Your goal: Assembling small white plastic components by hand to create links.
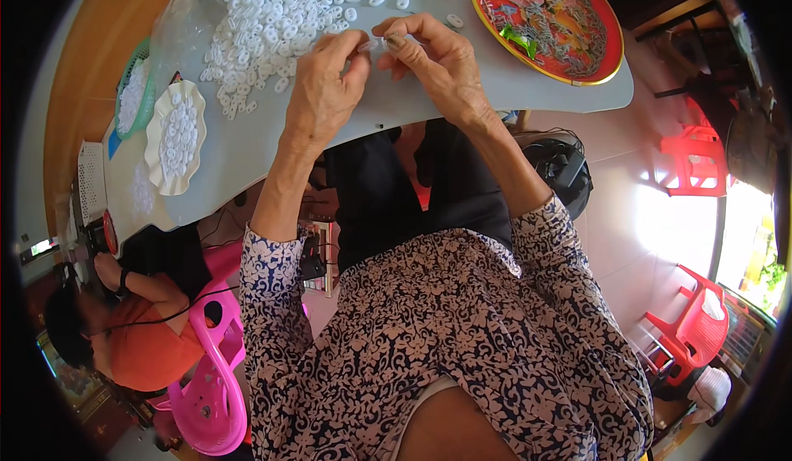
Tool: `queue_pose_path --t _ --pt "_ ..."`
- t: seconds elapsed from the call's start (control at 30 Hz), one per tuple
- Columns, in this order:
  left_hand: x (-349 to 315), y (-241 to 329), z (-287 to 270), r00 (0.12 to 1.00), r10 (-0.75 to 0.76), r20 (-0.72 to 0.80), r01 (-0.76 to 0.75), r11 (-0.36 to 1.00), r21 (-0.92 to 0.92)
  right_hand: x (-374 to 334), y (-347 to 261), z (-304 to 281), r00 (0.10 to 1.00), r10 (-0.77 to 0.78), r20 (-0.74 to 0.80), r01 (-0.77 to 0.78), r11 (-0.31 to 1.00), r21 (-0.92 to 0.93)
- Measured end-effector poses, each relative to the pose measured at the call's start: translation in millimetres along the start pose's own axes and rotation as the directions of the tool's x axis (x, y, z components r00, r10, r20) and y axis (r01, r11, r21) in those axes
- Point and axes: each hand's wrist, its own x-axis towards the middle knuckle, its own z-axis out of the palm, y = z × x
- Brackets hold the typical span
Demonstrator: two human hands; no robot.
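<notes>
My left hand (326,86) and my right hand (443,63) are raised close together over the near part of the grey table (396,102). The fingers of both are pinched, thumb against forefinger, with the tips almost meeting. Something tiny and whitish shows between them, mostly hidden by the fingers, too small to name. Just beyond my left hand spreads a large heap of small white oval plastic pieces with holes (272,24). To the right of my right hand is a round red tray (612,36) with a gold rim and a floral base, holding many small grey metal pieces.
At left stand a cream scalloped dish (153,152) of white ovals and a green basket (147,102) of white pieces. A person in orange (153,329) sits at lower left by a pink chair (219,403). Red plastic chairs (697,160) stand at right.
</notes>
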Motion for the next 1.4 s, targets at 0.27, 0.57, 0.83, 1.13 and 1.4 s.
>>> queue_pose_path --t 0.27,0.57,0.83,1.13,1.4 --pt "-7 15 -2 0.986 -0.159 0.054 0.167 0.952 -0.257 0 3 -8 0.998 0.023 0.056 -0.027 0.997 0.074" --pt "-5 1 2 0.887 -0.381 0.262 0.454 0.610 -0.649 -3 2 -5 0.999 -0.005 -0.037 0.004 1.000 -0.028" --pt "1 7 -2 0.880 -0.399 0.257 0.457 0.568 -0.685 -7 -8 -3 0.998 0.060 -0.023 -0.061 0.995 -0.084" --pt "11 5 -12 0.891 -0.278 0.359 0.429 0.774 -0.466 -9 -9 -4 1.000 0.016 0.007 -0.015 0.989 -0.144" --pt "13 -1 -14 0.895 -0.192 0.402 0.368 0.827 -0.425 -10 -12 -4 0.999 0.035 0.035 -0.030 0.990 -0.141"
